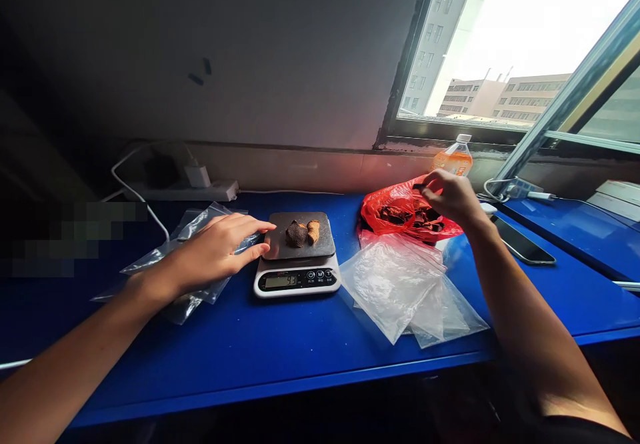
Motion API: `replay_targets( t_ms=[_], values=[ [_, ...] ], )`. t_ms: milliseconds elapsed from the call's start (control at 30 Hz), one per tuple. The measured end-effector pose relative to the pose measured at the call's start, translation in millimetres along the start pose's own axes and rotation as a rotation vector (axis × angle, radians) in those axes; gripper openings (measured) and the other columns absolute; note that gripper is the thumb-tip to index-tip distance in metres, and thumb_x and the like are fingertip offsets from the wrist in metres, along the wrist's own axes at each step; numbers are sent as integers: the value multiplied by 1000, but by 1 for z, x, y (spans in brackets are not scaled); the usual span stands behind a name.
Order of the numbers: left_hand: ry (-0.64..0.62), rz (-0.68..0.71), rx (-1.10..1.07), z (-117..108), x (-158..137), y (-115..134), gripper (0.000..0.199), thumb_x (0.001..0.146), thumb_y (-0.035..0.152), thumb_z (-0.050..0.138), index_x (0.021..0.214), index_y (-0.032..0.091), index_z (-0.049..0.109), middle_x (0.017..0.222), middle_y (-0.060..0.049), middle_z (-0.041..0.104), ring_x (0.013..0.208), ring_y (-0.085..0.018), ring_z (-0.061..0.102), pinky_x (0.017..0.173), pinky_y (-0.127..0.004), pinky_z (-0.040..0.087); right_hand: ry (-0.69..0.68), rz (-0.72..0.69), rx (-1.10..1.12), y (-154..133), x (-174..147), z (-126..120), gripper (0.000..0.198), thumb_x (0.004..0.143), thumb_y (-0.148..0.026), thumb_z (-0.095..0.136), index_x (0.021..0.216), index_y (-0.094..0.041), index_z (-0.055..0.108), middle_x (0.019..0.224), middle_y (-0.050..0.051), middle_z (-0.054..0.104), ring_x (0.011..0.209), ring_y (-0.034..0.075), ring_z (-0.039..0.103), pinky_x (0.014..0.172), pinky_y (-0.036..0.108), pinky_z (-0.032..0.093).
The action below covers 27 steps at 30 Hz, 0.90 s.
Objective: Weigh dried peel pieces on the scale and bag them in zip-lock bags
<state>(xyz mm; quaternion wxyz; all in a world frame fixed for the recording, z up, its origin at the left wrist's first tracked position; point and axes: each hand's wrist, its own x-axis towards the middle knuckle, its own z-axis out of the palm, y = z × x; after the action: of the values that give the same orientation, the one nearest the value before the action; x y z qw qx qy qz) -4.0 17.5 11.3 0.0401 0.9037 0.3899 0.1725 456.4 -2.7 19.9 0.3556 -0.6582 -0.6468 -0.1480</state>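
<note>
A digital kitchen scale [298,283] stands on the blue table, its display lit with digits too small to read surely. On its metal plate lie a dark brown piece of dried peel [296,234] and a tan one [313,232]. My left hand [220,244] is at the plate's left edge, fingers and thumb apart, holding nothing. To the right, my right hand [447,194] is above a red plastic bag [373,204] full of dried peel pieces [395,215]. Between its thumb and fingers is a small dark piece of dried peel [418,187].
Clear zip bags [395,291] lie right of the scale. More zip bags [183,307] are under my left hand. An orange drink bottle [454,156] stands behind the red bag. A phone [523,241] lies at right, and a power strip [220,191] with a white cable runs along the wall.
</note>
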Motion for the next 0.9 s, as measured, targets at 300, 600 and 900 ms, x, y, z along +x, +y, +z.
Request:
replay_targets(
  t_ms=[300,600,900],
  values=[
    [15,50,20,2,-3,2,38,96,45,51,126,25,63,115,-4,72,109,-23,62,97,-41,45,-61,-507,312,-125,-35,11,11,83,-14,55,82,-20,65,83,4,68,72,15,61,66,26,47],
    [17,55,17,-4,-5,8,38,95,45,52,124,25,65,117,-6,71,112,-25,62,100,-42,44,-366,-585,286,-149,-54,56,16,90,-13,58,87,-20,72,89,5,71,79,15,63,74,27,49],
    [-10,33,30,-8,-7,14,40,96,44,51,129,24,61,124,-6,69,117,-25,60,102,-43,43,-352,-482,129,-131,-40,8,23,92,-15,50,98,-19,72,92,7,74,81,18,66,73,30,49]
  ],
)
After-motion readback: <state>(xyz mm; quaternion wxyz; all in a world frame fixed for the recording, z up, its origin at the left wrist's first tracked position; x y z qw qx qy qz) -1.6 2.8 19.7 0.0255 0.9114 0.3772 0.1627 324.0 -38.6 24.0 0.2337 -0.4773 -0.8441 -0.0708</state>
